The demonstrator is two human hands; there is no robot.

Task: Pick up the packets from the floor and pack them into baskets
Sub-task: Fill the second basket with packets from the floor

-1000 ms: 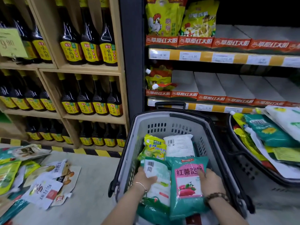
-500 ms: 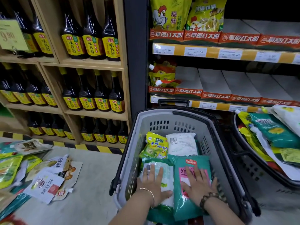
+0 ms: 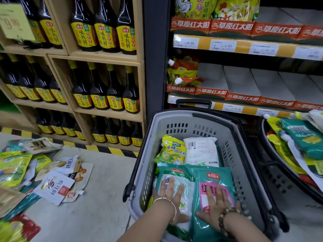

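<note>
Both hands lie flat with fingers straight and slightly spread; neither grips anything. The left hand (image 3: pixel 170 194) presses palm-down on a white-and-green packet (image 3: pixel 176 173), and the right hand (image 3: pixel 215 206) presses palm-down on a teal packet (image 3: pixel 214 179) with a pink label panel. The two packets lie side by side and touching, glossy soft film, flat pillow shape. They are in the grey basket (image 3: pixel 190 119) at 5 o'clock in the view: rigid plastic with slotted walls, a dark rim and a black handle at its far end. Toward 12 o'clock inside that basket lie a yellow-green packet (image 3: pixel 172 151) and, at its 3 o'clock, a plain white packet (image 3: pixel 201 152) with a barcode. A thin metal bangle (image 3: pixel 172 205) is on the left wrist and a bead bracelet (image 3: pixel 225 217) on the right. At 3 o'clock of the grey basket stands a black basket (image 3: pixel 279 180), perforated plastic, piled above its rim with teal, yellow and white pouches. At 8 o'clock in the view loose packets (image 3: pixel 56 187), some with spout caps, lie scattered and overlapping on the pale smooth floor (image 3: pixel 97 198). At 11 o'clock, dark glass bottles (image 3: pixel 104 32) with yellow labels fill the wooden shelves (image 3: pixel 104 56).
</note>
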